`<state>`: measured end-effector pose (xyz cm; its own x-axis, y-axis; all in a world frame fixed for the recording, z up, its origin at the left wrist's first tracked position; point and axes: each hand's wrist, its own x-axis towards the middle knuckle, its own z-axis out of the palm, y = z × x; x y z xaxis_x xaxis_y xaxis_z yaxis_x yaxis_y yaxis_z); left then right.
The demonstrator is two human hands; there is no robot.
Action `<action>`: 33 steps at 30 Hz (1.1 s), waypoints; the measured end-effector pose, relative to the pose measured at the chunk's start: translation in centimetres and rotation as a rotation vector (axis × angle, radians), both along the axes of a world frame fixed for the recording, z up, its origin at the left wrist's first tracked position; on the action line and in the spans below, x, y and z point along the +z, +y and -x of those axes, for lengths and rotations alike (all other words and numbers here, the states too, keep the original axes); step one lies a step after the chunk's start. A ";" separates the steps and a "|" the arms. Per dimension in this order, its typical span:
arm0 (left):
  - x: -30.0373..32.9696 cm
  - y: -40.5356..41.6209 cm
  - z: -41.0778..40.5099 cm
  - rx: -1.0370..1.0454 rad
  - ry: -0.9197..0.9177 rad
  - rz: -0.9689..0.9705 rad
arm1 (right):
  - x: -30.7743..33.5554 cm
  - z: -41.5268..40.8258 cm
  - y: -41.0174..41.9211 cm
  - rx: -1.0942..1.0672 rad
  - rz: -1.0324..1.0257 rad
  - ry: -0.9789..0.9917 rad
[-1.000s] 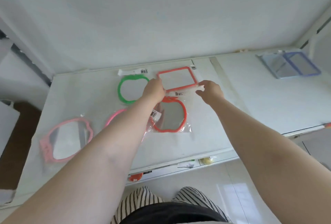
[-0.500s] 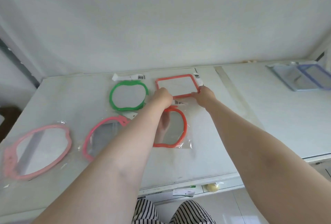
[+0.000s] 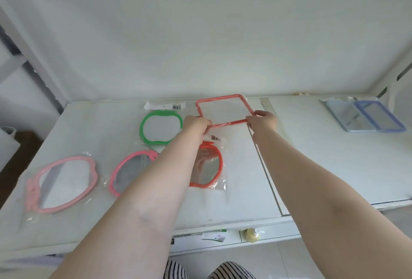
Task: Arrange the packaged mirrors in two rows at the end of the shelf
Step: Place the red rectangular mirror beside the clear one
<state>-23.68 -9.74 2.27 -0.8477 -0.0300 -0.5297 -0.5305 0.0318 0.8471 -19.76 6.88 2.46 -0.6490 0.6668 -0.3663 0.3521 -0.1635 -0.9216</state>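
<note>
Our fingers are curled tight on the near edge of the red rectangular mirror (image 3: 224, 109): the left hand (image 3: 197, 123) pinches the near left corner, the right hand (image 3: 263, 120) the near right corner, so neither hand has room to open further without letting go. The frame stretches away from our fingers toward the back wall, its long axis running side to side between the two hands, and it looks to be tipped slightly, though we cannot tell whether its far edge touches the shelf (image 3: 245, 189). Both hands are equally near it; what matters for setting it down, we judge, is squaring that long axis with the back row. Just left of our left fingers lies the green mirror (image 3: 160, 130), already in the back row. Below our fingers, nearer to us, sits the red apple-shaped mirror (image 3: 209, 165), partly hidden by our left forearm, then the pink mirror (image 3: 131, 171) and the pale pink mirror (image 3: 62, 184) further left. Well off to the right of our right fingers rest two blue-framed mirrors (image 3: 365, 115).
</note>
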 end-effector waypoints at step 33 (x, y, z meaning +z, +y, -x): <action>5.4 -2.9 -29.6 -0.043 -0.089 -0.295 | 5.1 -32.1 -4.4 0.057 0.196 -0.004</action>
